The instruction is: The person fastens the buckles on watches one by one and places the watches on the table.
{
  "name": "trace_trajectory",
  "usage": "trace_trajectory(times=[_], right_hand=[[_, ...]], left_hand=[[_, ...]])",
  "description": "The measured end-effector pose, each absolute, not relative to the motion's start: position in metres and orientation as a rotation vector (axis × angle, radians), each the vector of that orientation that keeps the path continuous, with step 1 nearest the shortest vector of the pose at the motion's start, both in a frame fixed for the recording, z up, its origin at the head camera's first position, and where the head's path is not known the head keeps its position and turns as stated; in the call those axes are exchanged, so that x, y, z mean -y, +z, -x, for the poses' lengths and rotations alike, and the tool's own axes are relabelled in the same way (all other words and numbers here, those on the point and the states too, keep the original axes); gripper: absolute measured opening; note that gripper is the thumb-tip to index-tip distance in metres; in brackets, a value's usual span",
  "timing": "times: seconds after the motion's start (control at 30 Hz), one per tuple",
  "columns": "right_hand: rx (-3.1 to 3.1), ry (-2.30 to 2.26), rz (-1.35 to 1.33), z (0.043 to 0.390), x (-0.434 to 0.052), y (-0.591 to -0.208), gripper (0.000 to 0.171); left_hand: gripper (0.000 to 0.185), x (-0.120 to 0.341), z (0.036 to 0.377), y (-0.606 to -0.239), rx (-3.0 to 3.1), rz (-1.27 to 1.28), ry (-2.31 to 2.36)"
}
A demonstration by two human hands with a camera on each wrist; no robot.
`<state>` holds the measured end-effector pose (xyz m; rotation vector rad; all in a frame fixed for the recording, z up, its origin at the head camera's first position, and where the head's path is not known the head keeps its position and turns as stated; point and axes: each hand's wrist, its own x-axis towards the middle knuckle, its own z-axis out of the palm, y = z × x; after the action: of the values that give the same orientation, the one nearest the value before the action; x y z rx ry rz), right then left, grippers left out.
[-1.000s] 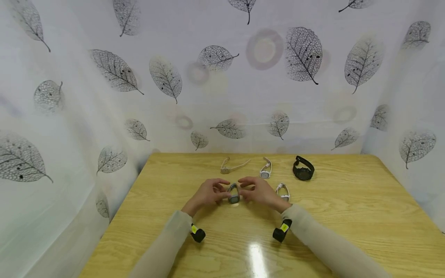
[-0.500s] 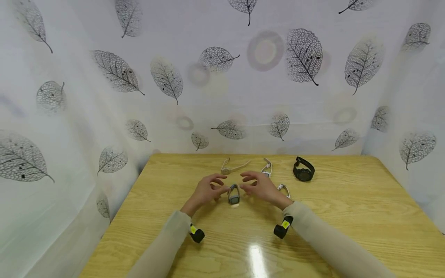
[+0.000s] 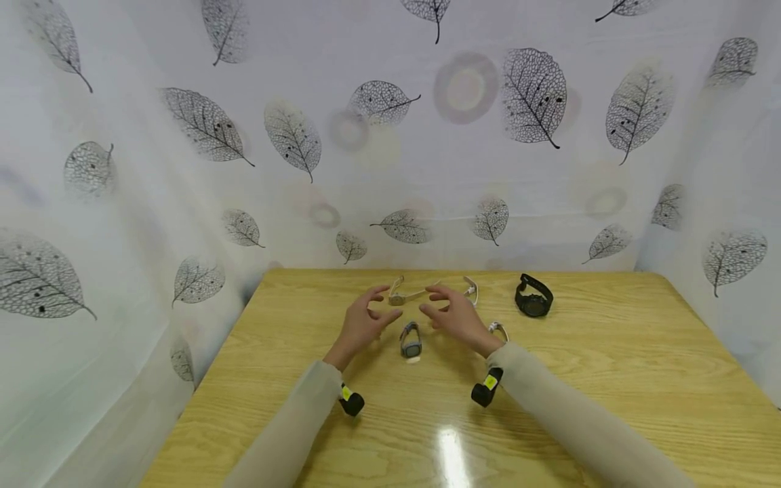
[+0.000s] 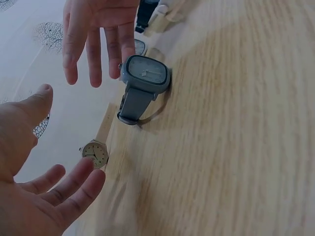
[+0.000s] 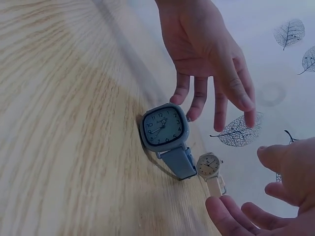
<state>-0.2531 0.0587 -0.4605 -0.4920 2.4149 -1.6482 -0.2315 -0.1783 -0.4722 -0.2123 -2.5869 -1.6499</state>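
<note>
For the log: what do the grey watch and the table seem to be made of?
Grey watch: the strap looks like matte leather or a synthetic; it stays in a stiff loop with no gloss. The case is a dull grey, plastic or coated metal; I cannot tell which. Table: light wood or wood-look laminate, with printed-looking grain and a glossy finish that mirrors a lamp.

You can read hour numerals 1–12 on the dial of the grey-blue watch (image 5: 164, 127) in the right wrist view. Small beige watch (image 5: 208, 165) has dial marks too, but too tiny to read. No brand or other text legible elsewhere.
</note>
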Motion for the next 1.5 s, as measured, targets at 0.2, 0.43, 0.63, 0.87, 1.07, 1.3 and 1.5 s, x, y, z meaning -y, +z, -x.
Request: trace_trajectory(times=[0.2,0.43,0.63,0.87,1.07,1.3,1.5], right_hand=[[-2.468,-1.638,0.421,0.261,-0.051,-0.463,0.059],[-2.478,-1.644,0.336,0.268,-0.047,-0.465,0.06],[-2.518,-1.594,0.297,0.277,-0.042,-0.467,0.063],[-2.547,-1.55,0.277,0.286,-0.035,-0.467,0.06],[-2.509,-1.571,0.219,0.293,-0.03,-0.47,0.059],[-2.539,-1.551,0.205,0.297,-0.025,-0.473,0.054],[-2.613,-1.481,0.215,0.299,-0.021,-0.473,0.049]], left_hand=[[0.059,0.173,0.244,-0.472,2.569,0.17,-1.525],[0.056,0.168,0.255,-0.473,2.573,0.131,-1.458],[0.052,0.167,0.263,-0.475,2.581,0.142,-1.414],[0.05,0.169,0.272,-0.478,2.587,0.143,-1.381],[0.046,0.173,0.279,-0.481,2.58,0.133,-1.388],[0.029,0.173,0.287,-0.486,2.591,0.121,-1.419],[0.024,0.171,0.289,-0.486,2.605,0.114,-1.382]])
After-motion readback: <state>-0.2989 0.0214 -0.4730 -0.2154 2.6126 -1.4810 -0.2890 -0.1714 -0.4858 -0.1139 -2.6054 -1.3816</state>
